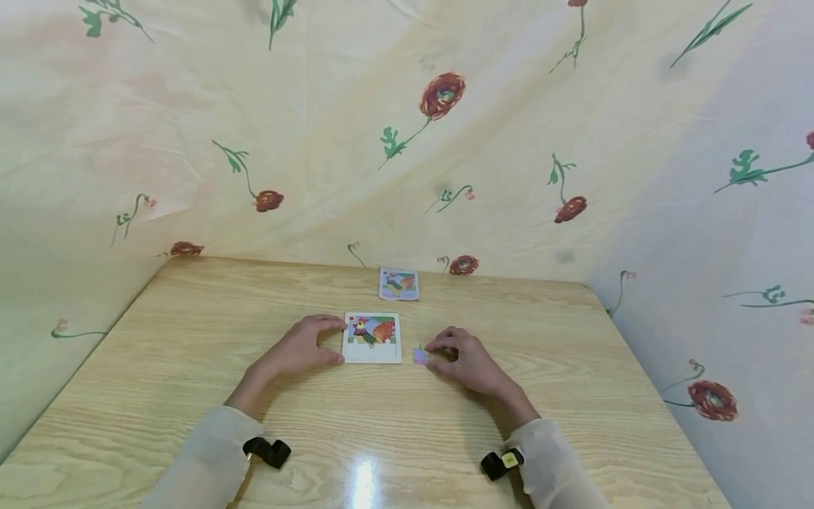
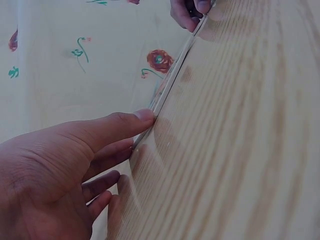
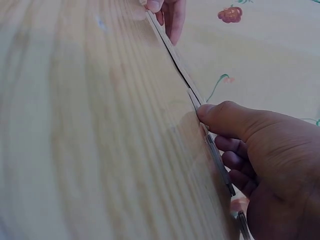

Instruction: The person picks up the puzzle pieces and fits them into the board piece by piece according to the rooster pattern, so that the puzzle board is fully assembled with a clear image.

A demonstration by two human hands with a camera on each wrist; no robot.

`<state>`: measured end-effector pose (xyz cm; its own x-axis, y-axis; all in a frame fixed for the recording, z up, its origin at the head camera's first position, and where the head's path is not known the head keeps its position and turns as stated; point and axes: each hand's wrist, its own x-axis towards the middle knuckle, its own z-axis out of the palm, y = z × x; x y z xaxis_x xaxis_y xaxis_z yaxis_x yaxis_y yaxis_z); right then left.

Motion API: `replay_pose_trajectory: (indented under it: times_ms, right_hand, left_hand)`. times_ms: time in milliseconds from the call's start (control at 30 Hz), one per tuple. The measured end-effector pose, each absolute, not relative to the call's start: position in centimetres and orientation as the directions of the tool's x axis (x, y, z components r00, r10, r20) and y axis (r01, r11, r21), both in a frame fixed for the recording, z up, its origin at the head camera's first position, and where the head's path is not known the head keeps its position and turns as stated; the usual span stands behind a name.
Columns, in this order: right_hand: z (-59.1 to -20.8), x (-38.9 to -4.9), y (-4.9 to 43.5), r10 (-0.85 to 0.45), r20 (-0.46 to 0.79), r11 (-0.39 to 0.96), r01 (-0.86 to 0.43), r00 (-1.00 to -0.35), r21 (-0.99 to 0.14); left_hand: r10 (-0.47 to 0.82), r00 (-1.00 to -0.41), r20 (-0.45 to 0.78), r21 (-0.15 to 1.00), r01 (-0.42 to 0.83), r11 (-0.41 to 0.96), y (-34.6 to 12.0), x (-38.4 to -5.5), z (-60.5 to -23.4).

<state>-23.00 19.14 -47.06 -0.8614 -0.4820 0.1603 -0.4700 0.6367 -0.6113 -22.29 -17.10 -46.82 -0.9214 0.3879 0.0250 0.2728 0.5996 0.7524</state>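
Observation:
A white-framed jigsaw puzzle board [image 1: 372, 358] lies flat on the table, its upper part filled with a rooster picture and a white strip along the bottom. My left hand [image 1: 308, 345] holds the board's left side, thumb at the near corner and fingers at the far one; the left wrist view shows the thumb [image 2: 145, 115] on the edge. Just right of the board, my right hand [image 1: 467, 359] pinches a small lilac puzzle piece [image 1: 420, 355] between thumb and fingers. In the right wrist view, thin flat pieces [image 3: 217, 160] lie beneath the curled fingers, mostly hidden in the head view.
Behind the board lies a picture card [image 1: 399, 284] with a similar rooster, close to the back edge of the wooden table [image 1: 356, 438]. Flowered cloth [image 1: 318, 141] hangs at the back and both sides. Each wrist wears a black camera mount [image 1: 267, 452].

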Motion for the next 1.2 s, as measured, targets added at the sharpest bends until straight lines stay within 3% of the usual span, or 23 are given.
replay_pose_trajectory:
  times_ms: [467, 733, 1200]
  right_hand:
    - [-46.3, -23.1, 18.2, -0.462, 0.133, 0.633, -0.431, -0.877, -0.643]
    - [-45.7, -23.4, 15.8, -0.498, 0.183, 0.586, -0.485, -0.848, -0.65]
    - [-45.6, -24.3, 11.0, -0.537, 0.135, 0.533, -0.459, -0.833, -0.711]
  left_hand:
    - [0.394, -0.919, 0.015, 0.751, 0.271, 0.603, -17.1, -22.5, -46.9]
    - [0.398, -0.917, 0.021, 0.743, 0.28, 0.608, -17.2, -22.5, -47.0]
    - [0.398, -0.917, 0.032, 0.748, 0.286, 0.599, -17.2, -22.3, -46.8]
